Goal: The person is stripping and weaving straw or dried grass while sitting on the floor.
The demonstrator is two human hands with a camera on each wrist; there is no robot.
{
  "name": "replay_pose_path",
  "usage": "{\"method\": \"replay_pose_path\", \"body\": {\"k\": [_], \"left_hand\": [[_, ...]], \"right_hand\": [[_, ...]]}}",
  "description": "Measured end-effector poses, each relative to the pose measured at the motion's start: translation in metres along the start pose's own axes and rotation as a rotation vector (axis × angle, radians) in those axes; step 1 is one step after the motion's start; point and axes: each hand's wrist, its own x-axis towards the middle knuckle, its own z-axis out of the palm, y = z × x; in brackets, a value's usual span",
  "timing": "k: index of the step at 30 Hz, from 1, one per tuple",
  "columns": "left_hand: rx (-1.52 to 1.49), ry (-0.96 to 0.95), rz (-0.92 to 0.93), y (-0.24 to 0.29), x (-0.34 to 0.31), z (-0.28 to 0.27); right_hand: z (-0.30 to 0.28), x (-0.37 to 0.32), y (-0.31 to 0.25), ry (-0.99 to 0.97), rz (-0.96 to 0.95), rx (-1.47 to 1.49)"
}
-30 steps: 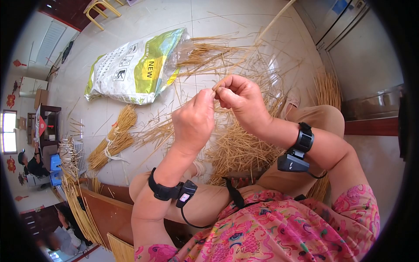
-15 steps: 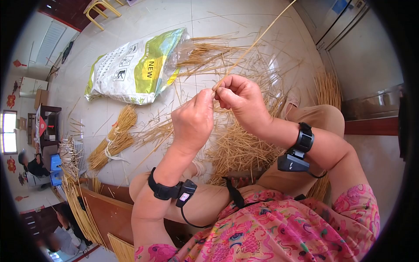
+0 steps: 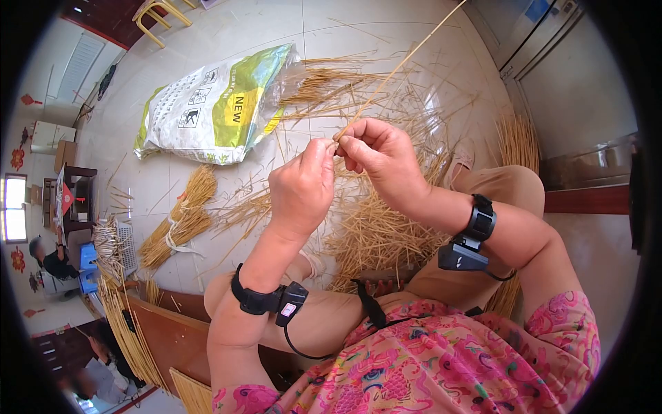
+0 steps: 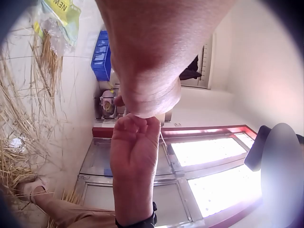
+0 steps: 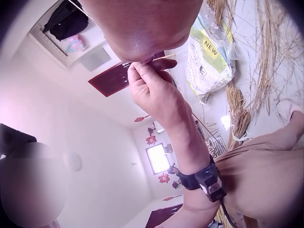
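Pinching one stalk (image 3: 414, 52), grip of left hand (image 3: 301, 181) and right hand (image 3: 386, 162), near loose straw (image 3: 386, 234), sack (image 3: 207, 103), tied bundle (image 3: 178, 224)

In the head view we look forward and down at the left hand (image 3: 300, 186) and right hand (image 3: 386, 162); in each wrist view we look, very close, across to the opposite hand. All three share the printed sack (image 3: 214, 107).
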Motion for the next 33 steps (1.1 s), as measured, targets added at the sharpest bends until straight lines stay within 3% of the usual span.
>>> {"method": "replay_pose_path", "body": {"k": [13, 19, 28, 33], "left_hand": [[-0.082, -0.033, -0.034, 0.0, 0.0, 0.002], [-0.049, -0.062, -0.057, -0.004, -0.001, -0.004], [-0.023, -0.109, -0.114, -0.011, -0.008, -0.01], [0.067, -0.071, -0.053, -0.018, -0.014, -0.013]], "right_hand": [[-0.004, 0.003, 0.002, -0.036, -0.039, -0.002], [-0.004, 0.007, -0.012, 0.061, -0.04, -0.069], [-0.035, 0.039, -0.051, 0.219, -0.27, 0.114], [-0.05, 0.05, -0.066, 0.257, -0.392, 0.036]]}}
